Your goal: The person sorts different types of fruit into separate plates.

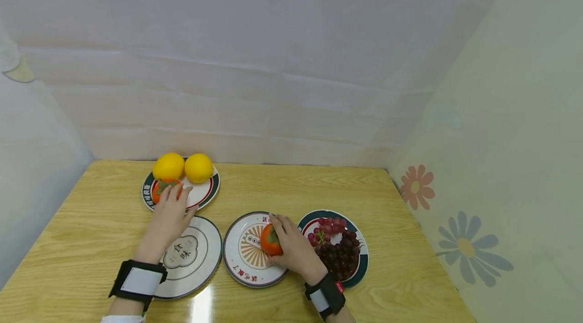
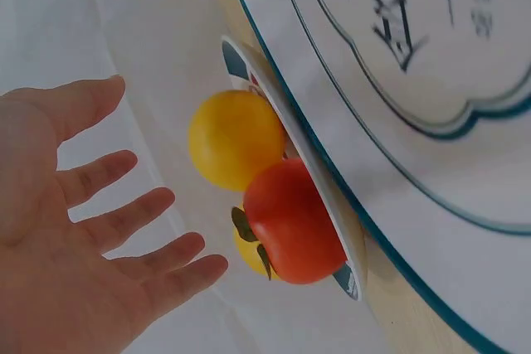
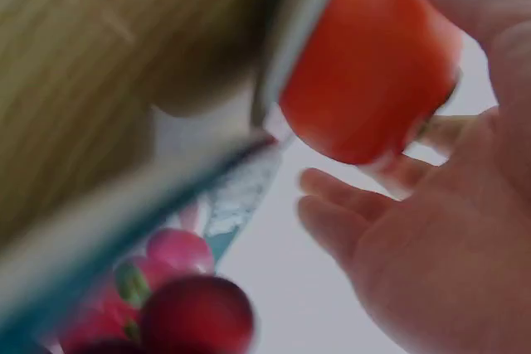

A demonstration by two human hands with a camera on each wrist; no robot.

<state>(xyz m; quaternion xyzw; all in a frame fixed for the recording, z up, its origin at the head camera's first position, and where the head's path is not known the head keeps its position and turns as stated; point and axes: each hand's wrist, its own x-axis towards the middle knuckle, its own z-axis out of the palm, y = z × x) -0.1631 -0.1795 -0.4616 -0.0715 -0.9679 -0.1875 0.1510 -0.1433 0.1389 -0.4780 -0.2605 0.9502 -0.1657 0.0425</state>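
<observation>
My right hand (image 1: pixel 296 249) holds an orange persimmon (image 1: pixel 269 242) over the middle plate (image 1: pixel 237 262), which has a sunburst print. In the right wrist view the thumb and fingers lie around that persimmon (image 3: pixel 365 64). My left hand (image 1: pixel 166 219) reaches over a second persimmon (image 1: pixel 157 192) on the far left plate (image 1: pixel 211 192). Its fingers are spread and loosely extended in the left wrist view, apart from the red-orange persimmon (image 2: pixel 290 221). Two yellow round fruits (image 1: pixel 199 168) sit on that same plate, behind the persimmon.
A white plate with a printed emblem (image 1: pixel 200 262) lies under the left forearm. To the right, a dark-rimmed plate (image 1: pixel 363 262) bears red grapes (image 1: pixel 331 225) and dark grapes (image 1: pixel 339 258). Pale cloth walls (image 1: pixel 273 85) stand behind and beside the wooden table (image 1: pixel 396 242).
</observation>
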